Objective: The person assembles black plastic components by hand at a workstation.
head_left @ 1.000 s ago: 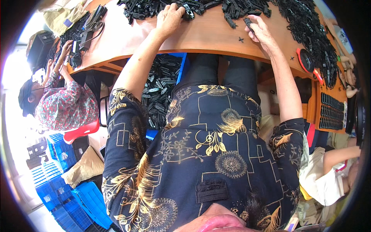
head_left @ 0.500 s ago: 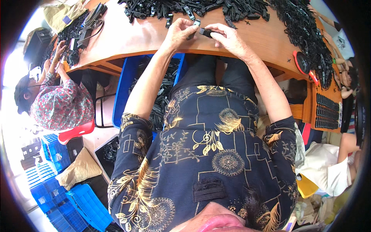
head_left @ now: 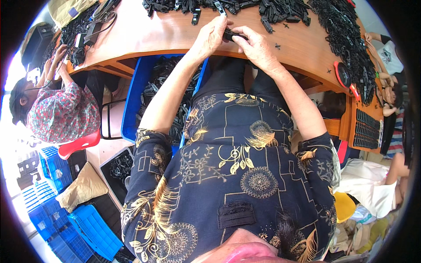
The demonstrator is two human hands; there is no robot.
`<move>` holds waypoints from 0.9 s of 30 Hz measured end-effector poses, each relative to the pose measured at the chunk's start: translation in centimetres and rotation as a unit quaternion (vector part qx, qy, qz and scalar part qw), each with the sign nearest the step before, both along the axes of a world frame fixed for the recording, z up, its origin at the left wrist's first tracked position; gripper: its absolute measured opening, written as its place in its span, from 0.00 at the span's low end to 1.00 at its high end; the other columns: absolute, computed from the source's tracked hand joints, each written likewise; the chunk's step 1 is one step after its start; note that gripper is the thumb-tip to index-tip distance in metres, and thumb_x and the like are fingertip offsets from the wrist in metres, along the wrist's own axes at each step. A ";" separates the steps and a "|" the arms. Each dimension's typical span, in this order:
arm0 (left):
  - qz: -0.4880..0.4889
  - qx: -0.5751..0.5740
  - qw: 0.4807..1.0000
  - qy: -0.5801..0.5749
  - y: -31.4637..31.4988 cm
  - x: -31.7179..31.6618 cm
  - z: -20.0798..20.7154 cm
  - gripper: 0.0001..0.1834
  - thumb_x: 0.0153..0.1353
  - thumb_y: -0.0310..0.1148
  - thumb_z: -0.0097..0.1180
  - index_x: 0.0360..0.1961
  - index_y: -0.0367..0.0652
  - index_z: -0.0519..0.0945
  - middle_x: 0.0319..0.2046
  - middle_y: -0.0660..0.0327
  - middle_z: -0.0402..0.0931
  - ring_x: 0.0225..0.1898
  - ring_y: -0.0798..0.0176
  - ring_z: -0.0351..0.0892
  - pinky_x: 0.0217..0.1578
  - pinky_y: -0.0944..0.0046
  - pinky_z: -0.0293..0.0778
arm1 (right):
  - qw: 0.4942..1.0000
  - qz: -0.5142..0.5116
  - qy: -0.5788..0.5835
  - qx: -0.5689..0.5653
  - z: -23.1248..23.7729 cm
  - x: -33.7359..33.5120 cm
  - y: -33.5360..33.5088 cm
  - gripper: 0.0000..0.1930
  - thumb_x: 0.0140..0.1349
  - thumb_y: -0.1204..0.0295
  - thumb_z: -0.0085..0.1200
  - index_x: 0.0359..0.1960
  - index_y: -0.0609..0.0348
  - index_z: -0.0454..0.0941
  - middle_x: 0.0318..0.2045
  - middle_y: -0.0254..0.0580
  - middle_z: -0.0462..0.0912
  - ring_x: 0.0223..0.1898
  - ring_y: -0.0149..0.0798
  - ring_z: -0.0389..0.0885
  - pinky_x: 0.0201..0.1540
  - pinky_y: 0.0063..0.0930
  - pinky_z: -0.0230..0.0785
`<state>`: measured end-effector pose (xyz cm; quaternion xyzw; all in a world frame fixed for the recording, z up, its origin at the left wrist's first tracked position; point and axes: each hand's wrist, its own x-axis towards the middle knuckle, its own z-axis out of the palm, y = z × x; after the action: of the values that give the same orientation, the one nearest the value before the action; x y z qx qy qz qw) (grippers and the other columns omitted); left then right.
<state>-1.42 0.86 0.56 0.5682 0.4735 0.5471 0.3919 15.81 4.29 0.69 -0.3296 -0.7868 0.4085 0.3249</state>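
Note:
Above the front edge of the wooden table (head_left: 144,37), my two hands meet around a small black plastic part (head_left: 229,35). My left hand (head_left: 211,37) is closed on its left end, fingers mostly hidden behind the palm. Thumb and fingers of my right hand (head_left: 256,46) pinch its right end. The part's exact kind is too small and covered to tell. Just beyond my left fingertips, a black piece with a pale, shiny face (head_left: 219,7) lies at the edge of a heap of similar black plastic parts (head_left: 280,13).
Below the table on the left stands a blue bin (head_left: 131,98) full of black parts. More parts (head_left: 346,44) pile up along the right, near a red-rimmed round object (head_left: 342,74) and a tray of black rows (head_left: 366,129). A co-worker (head_left: 63,109) sits at left; others are at far right.
My hands have come together; before, they were apart, each with a small piece in its fingers. The whole view has shifted slightly.

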 end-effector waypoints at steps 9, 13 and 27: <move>0.050 -0.010 0.955 -0.291 -1.1 3.2 -2.5 0.16 0.58 0.31 0.63 0.46 0.42 0.75 0.34 0.66 0.76 0.30 0.76 0.73 0.34 0.73 0.73 | 0.983 -0.040 0.145 -0.102 -1.3 -0.8 -0.9 0.10 0.64 0.73 0.52 0.44 0.65 0.73 0.30 0.39 0.82 0.22 0.27 0.77 0.25 0.20 0.69; 0.046 -0.024 0.962 -0.269 -1.3 3.8 -2.1 0.15 0.58 0.30 0.62 0.44 0.38 0.74 0.34 0.63 0.78 0.30 0.74 0.76 0.31 0.74 0.74 | 0.986 -0.035 0.104 -0.129 -1.3 0.2 -0.9 0.13 0.64 0.69 0.53 0.45 0.66 0.73 0.33 0.42 0.81 0.27 0.29 0.79 0.31 0.23 0.72; 0.012 -0.014 0.971 -0.237 -1.1 4.0 -0.8 0.12 0.57 0.29 0.61 0.40 0.37 0.76 0.36 0.58 0.81 0.38 0.70 0.78 0.44 0.69 0.72 | 0.987 -0.021 0.069 -0.143 -1.9 1.7 -0.1 0.19 0.59 0.59 0.59 0.40 0.65 0.76 0.28 0.39 0.81 0.30 0.28 0.79 0.34 0.23 0.71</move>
<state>2.59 -0.23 -0.26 0.4113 0.3818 0.6639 0.4942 17.52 4.21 -1.22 -0.3597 -0.6891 0.5315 0.3367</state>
